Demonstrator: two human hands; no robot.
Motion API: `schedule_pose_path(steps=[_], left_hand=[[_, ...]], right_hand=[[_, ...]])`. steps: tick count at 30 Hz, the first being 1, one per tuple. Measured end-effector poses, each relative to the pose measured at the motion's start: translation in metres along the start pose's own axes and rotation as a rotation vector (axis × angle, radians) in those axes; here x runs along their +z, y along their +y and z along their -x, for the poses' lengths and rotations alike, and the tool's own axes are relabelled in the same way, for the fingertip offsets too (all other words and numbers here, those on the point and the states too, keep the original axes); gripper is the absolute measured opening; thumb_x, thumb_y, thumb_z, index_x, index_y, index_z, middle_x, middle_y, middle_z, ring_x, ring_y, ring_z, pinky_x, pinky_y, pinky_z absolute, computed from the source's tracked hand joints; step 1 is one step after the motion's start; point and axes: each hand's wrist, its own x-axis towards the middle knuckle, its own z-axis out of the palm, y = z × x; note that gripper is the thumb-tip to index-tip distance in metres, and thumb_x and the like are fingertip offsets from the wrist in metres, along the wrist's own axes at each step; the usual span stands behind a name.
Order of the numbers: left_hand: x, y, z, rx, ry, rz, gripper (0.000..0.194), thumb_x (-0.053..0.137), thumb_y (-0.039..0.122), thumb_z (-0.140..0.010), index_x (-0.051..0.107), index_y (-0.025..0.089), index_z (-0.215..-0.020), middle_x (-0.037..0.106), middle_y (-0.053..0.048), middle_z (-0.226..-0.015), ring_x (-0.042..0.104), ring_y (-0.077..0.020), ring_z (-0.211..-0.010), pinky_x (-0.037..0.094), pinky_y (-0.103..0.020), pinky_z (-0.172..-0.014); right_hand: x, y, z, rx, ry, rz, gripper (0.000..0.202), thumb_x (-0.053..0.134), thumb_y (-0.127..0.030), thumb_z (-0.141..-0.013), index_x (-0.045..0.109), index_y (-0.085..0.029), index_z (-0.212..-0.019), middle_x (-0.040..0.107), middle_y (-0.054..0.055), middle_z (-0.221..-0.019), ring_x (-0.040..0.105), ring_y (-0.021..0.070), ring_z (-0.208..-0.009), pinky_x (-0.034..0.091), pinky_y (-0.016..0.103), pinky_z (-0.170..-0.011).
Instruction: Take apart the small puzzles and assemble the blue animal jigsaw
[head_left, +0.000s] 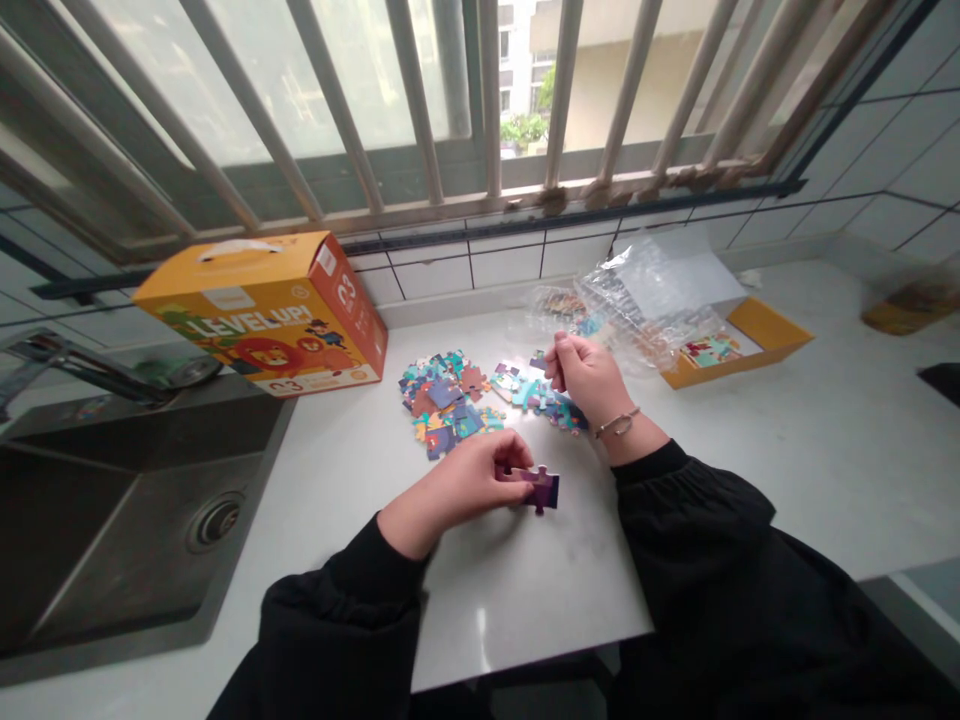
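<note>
Dark purple jigsaw pieces [541, 488] are pinched between the thumb and fingers of my left hand [480, 478], low over the front of the counter. My right hand [589, 375] is closed, its fingers curled above a small heap of jigsaw pieces [529, 393]; anything inside its grip is hidden. A purple piece shows just left of those fingertips, and I cannot tell whether they touch it. Beyond my left hand lies a larger, mixed-colour pile of jigsaw pieces [446, 400].
An orange "LEVEL UP!" box [262, 320] stands at the back left, beside the sink [142, 520] and faucet [82, 370]. Crumpled clear plastic bags [630, 290] lean against an open yellow box [739, 350] at the back right. A barred window rises behind the counter [525, 600].
</note>
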Motion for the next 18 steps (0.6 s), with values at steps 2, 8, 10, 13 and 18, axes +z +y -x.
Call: schedule_pose_path(steps=[2,8,10,13,18], left_hand=[[0.006,0.004,0.002,0.013,-0.022,-0.158,0.014,0.081,0.021,-0.082,0.072,0.020,-0.093,0.072,-0.001,-0.083,0.064,-0.0164,-0.073,0.048,-0.029,-0.068],[-0.002,0.010,0.002,0.206,0.090,-0.564,0.012,0.079,0.018,-0.089,0.073,0.020,-0.099,0.075,-0.006,-0.101,0.069,-0.0239,-0.097,0.054,-0.038,-0.090],[-0.005,0.009,0.002,0.276,0.090,-0.621,0.009,0.079,0.021,-0.094,0.073,0.020,-0.101,0.075,-0.008,-0.107,0.068,-0.0262,-0.106,0.054,-0.041,-0.097],[-0.010,0.006,0.003,0.343,0.044,-0.641,0.009,0.078,0.027,-0.100,0.076,0.021,-0.106,0.074,-0.009,-0.110,0.068,-0.0261,-0.107,0.054,-0.041,-0.097],[-0.016,0.000,0.004,0.395,-0.134,-0.633,0.013,0.084,0.035,-0.100,0.082,0.022,-0.103,0.072,-0.008,-0.107,0.068,-0.0230,-0.099,0.056,-0.037,-0.091]], right_hand=[[-0.008,0.005,-0.005,0.005,0.071,0.050,0.077,0.053,-0.097,-0.095,0.069,-0.022,-0.084,0.070,0.003,-0.067,0.061,0.0147,-0.052,0.047,0.026,-0.049],[-0.019,0.008,-0.008,-0.010,0.123,0.218,0.076,0.047,-0.093,-0.100,0.071,-0.023,-0.083,0.072,0.004,-0.069,0.065,0.0173,-0.057,0.050,0.028,-0.056],[-0.020,0.007,-0.007,-0.010,0.128,0.252,0.076,0.045,-0.092,-0.101,0.071,-0.023,-0.083,0.073,0.004,-0.070,0.067,0.0180,-0.058,0.050,0.029,-0.058],[-0.021,0.006,-0.007,-0.017,0.125,0.299,0.076,0.042,-0.091,-0.103,0.071,-0.023,-0.084,0.074,0.004,-0.070,0.068,0.0183,-0.059,0.050,0.030,-0.061],[-0.024,0.006,-0.008,-0.024,0.124,0.364,0.072,0.041,-0.084,-0.107,0.071,-0.023,-0.085,0.075,0.003,-0.071,0.068,0.0183,-0.062,0.049,0.030,-0.064]])
